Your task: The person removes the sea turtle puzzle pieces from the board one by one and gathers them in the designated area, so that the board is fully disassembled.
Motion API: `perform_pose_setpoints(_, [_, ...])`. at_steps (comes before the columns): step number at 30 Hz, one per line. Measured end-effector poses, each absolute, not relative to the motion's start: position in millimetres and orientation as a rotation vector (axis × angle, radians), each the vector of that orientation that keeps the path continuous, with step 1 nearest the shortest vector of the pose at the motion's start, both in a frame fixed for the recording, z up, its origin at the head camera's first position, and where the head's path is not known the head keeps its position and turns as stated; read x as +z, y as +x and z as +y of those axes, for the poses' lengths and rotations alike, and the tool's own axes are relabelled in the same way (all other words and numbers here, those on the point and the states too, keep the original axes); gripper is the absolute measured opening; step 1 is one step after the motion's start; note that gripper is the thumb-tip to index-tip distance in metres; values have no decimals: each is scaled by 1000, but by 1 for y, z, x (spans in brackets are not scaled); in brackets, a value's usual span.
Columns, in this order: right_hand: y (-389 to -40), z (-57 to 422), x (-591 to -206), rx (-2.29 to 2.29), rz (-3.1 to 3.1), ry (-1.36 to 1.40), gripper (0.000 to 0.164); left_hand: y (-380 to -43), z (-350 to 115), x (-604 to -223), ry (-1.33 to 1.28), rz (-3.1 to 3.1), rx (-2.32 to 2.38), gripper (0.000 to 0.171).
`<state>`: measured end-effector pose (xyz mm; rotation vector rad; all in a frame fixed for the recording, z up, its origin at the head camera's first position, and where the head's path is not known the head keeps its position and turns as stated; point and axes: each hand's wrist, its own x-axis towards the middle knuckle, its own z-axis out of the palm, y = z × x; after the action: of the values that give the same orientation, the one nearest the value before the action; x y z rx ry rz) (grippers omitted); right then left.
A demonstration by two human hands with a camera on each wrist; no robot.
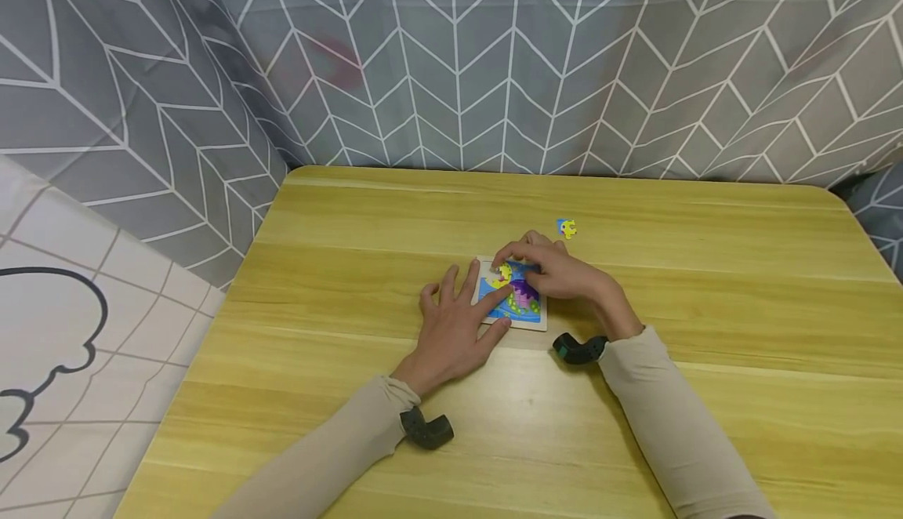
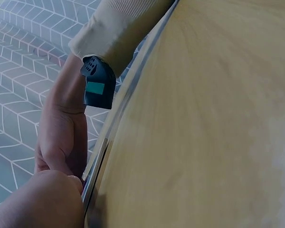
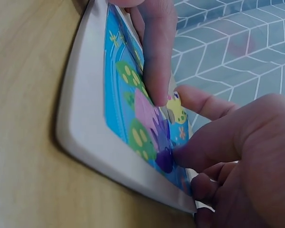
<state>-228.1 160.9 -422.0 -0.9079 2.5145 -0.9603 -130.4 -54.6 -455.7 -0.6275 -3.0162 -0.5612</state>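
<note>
A small jigsaw puzzle (image 1: pixel 524 313) in a pale frame lies on the table, with a blue, green, pink and purple picture. My left hand (image 1: pixel 451 339) is spread over its left side, and one extended finger (image 3: pixel 157 71) touches the picture near the pink and purple part. My right hand (image 1: pixel 564 272) is over the upper right. Its thumb (image 3: pixel 204 147) touches the purple area, while its index fingertip touches a yellow puzzle piece (image 3: pixel 175 109). The other right fingers are bent by the frame's edge. A loose yellow and blue piece (image 1: pixel 567 228) lies beyond the right hand.
The wooden table (image 1: pixel 741 307) extends on all sides of the puzzle. A grey patterned curtain (image 1: pixel 451 64) hangs behind it. Black wrist devices (image 1: pixel 426 430) stick out from both sleeves. White tiled material with a cloud outline (image 1: pixel 85 331) is on the left.
</note>
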Motion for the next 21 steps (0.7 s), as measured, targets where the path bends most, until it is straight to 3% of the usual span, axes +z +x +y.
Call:
perform_pose_setpoints(12, [-229,165,-425,-1050,2511,-980,47,-132,-54,-453,-615,-3027,-556,52])
perform_pose_setpoints(21, [-228,164,-424,-1019,2536,-975,37,-132,-53,-453,-618,-3026,-570,52])
